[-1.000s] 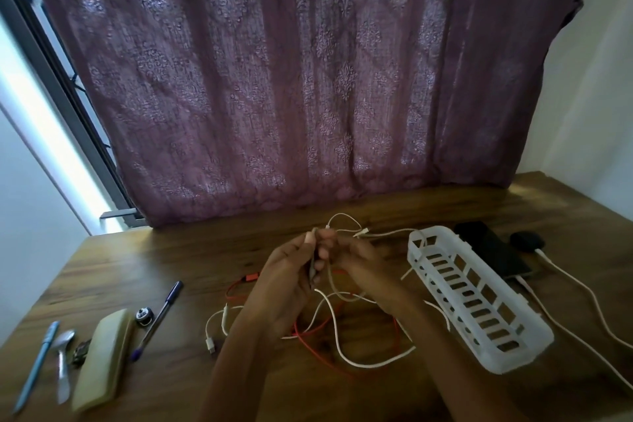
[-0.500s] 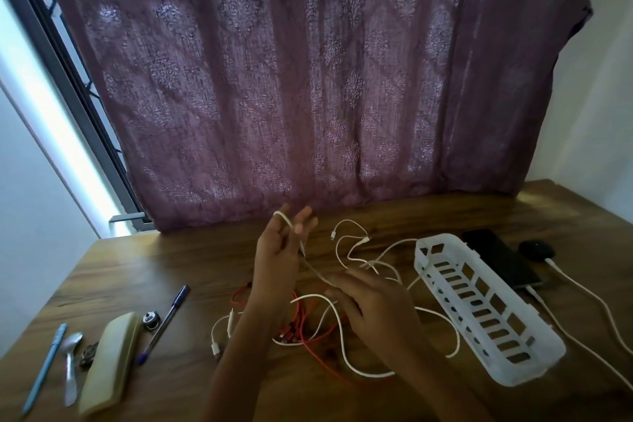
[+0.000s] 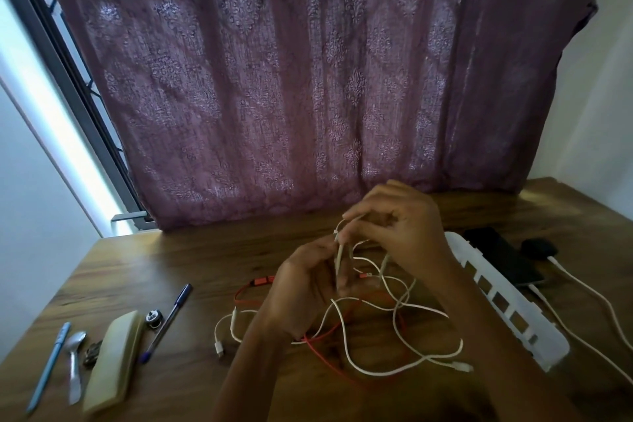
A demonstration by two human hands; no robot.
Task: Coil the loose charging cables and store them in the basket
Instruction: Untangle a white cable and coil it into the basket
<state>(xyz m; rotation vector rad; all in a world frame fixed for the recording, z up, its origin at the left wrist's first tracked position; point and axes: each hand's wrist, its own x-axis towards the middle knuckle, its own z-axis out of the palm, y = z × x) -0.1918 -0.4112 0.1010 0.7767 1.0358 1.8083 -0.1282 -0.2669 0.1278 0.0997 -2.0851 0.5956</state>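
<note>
- Contact again: my left hand [image 3: 308,288] and right hand [image 3: 400,226] both pinch the thin white charging cable [image 3: 339,257].
- Coiling barely begun; white slotted plastic basket [image 3: 503,289] waits.

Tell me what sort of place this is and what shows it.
Most likely a room in a home, at a wooden desk by a window. A patterned purple curtain hangs behind the desk, and everyday items lie on it: a pen, a spoon, a phone and a white basket.
</note>
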